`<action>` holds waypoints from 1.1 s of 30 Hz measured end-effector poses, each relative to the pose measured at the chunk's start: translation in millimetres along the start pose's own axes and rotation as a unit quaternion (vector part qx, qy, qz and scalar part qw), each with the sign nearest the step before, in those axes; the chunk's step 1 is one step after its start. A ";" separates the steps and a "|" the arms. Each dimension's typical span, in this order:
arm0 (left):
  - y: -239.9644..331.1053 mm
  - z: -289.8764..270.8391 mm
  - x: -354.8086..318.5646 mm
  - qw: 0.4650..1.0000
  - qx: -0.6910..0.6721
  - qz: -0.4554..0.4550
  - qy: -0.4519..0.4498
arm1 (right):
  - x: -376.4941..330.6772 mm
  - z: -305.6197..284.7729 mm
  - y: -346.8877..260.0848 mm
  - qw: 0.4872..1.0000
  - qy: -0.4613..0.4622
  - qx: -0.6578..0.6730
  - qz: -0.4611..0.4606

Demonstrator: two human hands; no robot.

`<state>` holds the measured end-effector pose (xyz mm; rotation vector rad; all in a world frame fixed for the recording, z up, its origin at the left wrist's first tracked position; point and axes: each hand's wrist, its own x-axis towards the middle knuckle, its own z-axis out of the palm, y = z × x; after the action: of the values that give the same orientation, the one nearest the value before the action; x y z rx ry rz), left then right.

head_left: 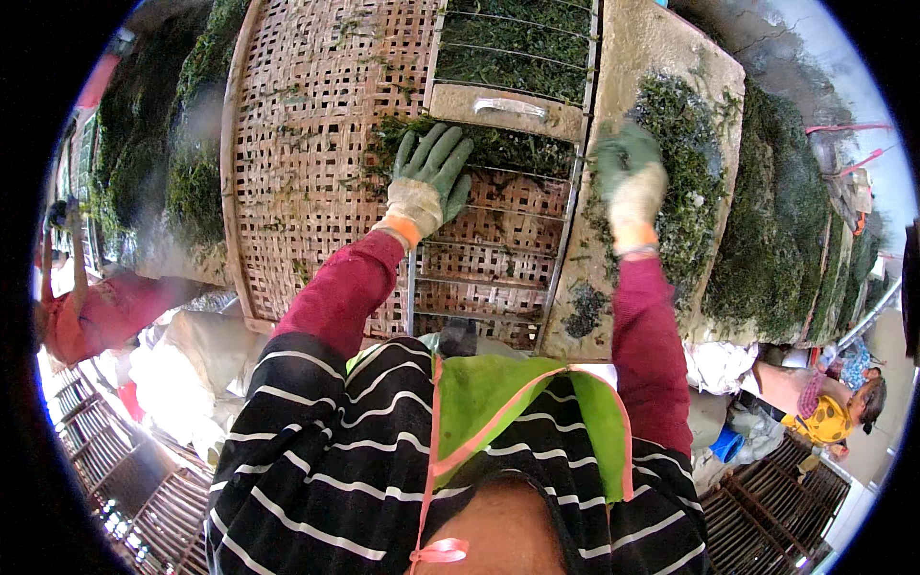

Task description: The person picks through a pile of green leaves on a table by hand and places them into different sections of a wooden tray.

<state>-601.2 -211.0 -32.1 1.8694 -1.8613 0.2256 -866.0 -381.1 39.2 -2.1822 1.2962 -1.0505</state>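
Note:
My left hand [431, 177], in a green-coated work glove with a cream cuff, lies with its fingers stretched out. It rests at the left side of a narrow metal frame [575, 182] with thin cross wires, over loose dark green plant matter [513, 150] like seaweed or moss. Just beyond the fingertips, a wooden block with a metal handle [511, 107] lies across the frame. My right hand [632, 177], gloved alike and smeared by motion, is over a pale board beside a heap of wet green matter [680, 163]. Its fingers cannot be made out.
Under the frame is a woven bamboo tray [316, 172] with a raised rim. Large green heaps [776, 211] stand at both sides. A person in yellow [824, 412] is at the right, another in red [115, 307] at the left. Slatted racks [144, 479] stand behind.

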 end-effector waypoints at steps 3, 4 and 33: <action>1.1 0.1 0.1 1.000 0.004 0.013 0.019 | 18.1 -66.1 21.6 0.952 0.083 0.288 0.065; 2.0 -2.0 -0.1 1.000 0.010 0.018 0.014 | 18.8 -91.8 30.3 0.983 0.064 0.173 0.015; 85.3 31.6 50.7 0.991 -0.028 0.059 -0.121 | 59.0 -146.0 112.8 0.981 -0.113 0.037 0.155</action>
<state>-688.4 -266.2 -17.9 1.8168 -2.1196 -0.0154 -1025.3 -482.0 83.1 -1.8998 1.4084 -0.6974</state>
